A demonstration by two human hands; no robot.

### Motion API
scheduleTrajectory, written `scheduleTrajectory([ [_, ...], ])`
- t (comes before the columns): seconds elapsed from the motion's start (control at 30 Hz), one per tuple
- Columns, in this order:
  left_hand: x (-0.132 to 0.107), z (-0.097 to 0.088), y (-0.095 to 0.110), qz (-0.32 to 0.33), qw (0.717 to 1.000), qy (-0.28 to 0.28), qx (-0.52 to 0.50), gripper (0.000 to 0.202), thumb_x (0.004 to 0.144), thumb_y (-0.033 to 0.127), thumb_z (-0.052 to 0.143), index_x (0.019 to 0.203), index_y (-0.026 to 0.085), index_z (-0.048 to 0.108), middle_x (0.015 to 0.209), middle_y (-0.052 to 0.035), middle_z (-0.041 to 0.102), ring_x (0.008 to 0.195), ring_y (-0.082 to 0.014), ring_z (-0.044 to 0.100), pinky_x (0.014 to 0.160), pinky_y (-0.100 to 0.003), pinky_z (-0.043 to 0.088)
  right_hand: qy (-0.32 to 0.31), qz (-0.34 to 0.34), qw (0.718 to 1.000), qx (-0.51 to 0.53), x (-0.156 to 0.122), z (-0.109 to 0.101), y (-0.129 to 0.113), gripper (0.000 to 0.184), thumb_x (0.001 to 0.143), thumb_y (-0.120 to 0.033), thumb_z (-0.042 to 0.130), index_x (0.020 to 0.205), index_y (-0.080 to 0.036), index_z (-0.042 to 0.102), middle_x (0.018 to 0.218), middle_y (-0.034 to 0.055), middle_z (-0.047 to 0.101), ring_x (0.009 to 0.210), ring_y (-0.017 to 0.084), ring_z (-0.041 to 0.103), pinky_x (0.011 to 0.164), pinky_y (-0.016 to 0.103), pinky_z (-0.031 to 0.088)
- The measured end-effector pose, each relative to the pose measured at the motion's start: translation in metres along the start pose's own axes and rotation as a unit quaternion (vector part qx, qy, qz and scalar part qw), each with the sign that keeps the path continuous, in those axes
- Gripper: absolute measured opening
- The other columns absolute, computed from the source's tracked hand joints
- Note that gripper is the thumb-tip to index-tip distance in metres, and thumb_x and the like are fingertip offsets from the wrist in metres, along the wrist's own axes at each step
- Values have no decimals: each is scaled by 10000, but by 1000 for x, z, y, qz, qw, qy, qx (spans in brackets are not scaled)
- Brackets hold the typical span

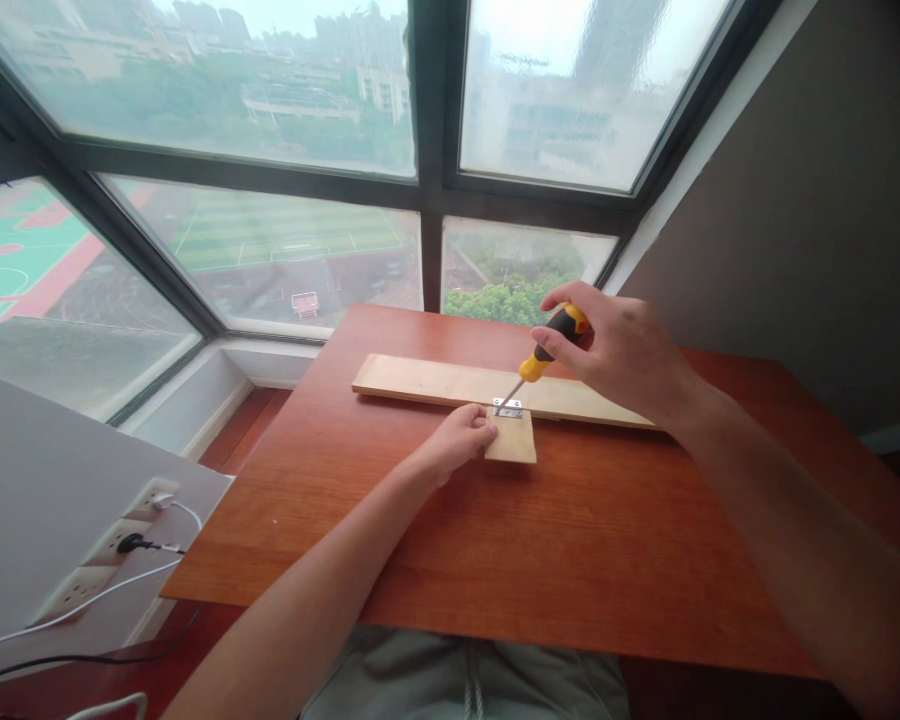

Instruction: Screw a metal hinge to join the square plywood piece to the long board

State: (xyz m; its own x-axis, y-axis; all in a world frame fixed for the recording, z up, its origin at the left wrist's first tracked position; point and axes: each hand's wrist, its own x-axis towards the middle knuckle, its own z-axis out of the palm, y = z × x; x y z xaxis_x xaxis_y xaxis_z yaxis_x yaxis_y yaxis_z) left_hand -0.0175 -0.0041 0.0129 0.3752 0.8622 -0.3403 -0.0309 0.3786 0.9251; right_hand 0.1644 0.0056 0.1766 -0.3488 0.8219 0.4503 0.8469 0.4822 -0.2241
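My right hand [615,345] is closed round the yellow and black handle of a screwdriver [534,362]. The shaft slants down to the left, and its tip meets a small silver hinge [508,408]. This hinge lies across the joint between a long pale wooden board [427,380] and a small square wooden piece [511,440]. With thumb and fingers, my left hand [465,438] pinches the left edge of the small piece, close to the hinge. Whether a screw sits under the tip is too small to tell.
Both wooden parts rest on a reddish-brown table [570,540]. Windows [285,240] stand behind it. At the lower left, wall sockets [120,542] hold plugs with cables. My lap in grey-green trousers [435,675] is at the near edge.
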Motion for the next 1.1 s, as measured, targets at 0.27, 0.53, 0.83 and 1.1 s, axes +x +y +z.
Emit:
scheduleTrajectory([
  [0.27, -1, 0, 1, 2, 1000, 3, 8, 193, 756, 216, 659, 874, 143, 525, 642, 45, 507, 525, -62, 434, 480, -196, 271, -5, 2, 1000, -4, 1, 2, 3, 261, 892, -422, 560, 1031, -208, 612, 750, 19, 666, 609, 164, 583, 592, 287, 411],
  [0.53, -1, 0, 0, 2, 1000, 0, -5, 227, 745, 238, 683, 883, 147, 527, 673, 33, 538, 531, -61, 447, 490, -193, 285, -74, -2, 996, -42, 4, -6, -7, 340, 856, -334, 557, 1177, -224, 565, 857, 32, 705, 646, 184, 600, 560, 281, 366],
  [0.83, 1, 0, -2, 10, 1000, -5, -5, 297, 735, 275, 700, 950, 134, 550, 736, 5, 581, 544, -63, 464, 485, -186, 272, -84, -10, 994, -74, 9, -9, -19, 292, 872, -391, 538, 1105, -225, 597, 924, 66, 709, 728, 227, 620, 610, 312, 394],
  [1.1, 1, 0, -4, 23, 1000, -13, -12, 275, 736, 267, 695, 927, 134, 549, 708, 14, 568, 526, -61, 460, 491, -189, 298, -64, -21, 994, -83, 11, 0, -22, 347, 902, -418, 533, 1183, -218, 568, 850, 71, 702, 708, 240, 629, 608, 321, 406],
])
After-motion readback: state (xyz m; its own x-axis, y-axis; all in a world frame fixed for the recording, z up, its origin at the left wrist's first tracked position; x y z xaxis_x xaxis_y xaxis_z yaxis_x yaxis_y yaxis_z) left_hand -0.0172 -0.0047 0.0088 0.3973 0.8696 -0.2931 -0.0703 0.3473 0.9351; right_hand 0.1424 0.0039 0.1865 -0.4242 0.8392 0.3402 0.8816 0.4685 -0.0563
